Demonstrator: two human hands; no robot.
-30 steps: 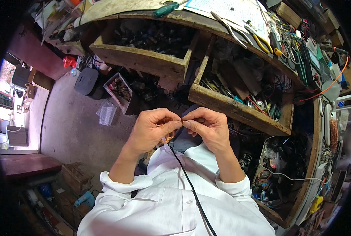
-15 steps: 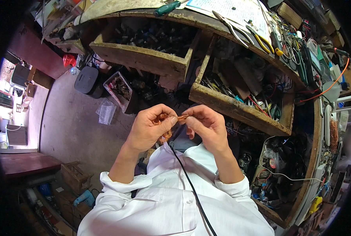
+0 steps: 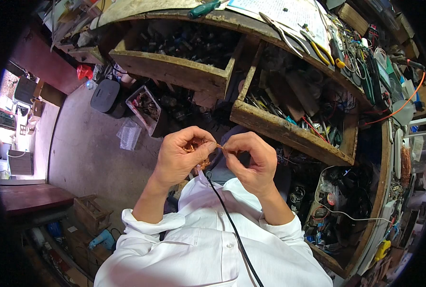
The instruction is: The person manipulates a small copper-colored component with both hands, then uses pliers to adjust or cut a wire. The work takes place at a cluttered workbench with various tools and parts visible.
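A bundle of copper-coloured wire [image 3: 204, 162] is held in mid-air before the wearer's chest, partly hidden beneath the fingers of the left hand [image 3: 173, 154]. A thin end of it is pinched between that hand's thumb and forefinger, and the tip is gripped by the closed thumb and forefinger of the right hand [image 3: 256, 160], the two sets of fingertips being kept just apart. How the bundle is held by the other left fingers cannot be told. Below the hands, a black cord [image 3: 233, 221] is draped down a white shirt [image 3: 194, 253], whose sleeves are rolled. Beyond the hands, a wooden drawer [image 3: 289, 132] crowded with tools is pulled out, and another drawer [image 3: 170, 66], filled with small dark parts, is opened to its left. On the bench above, yellow-handled pliers [image 3: 322, 53] and a green-handled screwdriver [image 3: 203, 10] are laid near written papers [image 3: 291, 16]. On the floor at left, a dark bin [image 3: 106, 97] is placed near clear plastic wrap [image 3: 128, 134]
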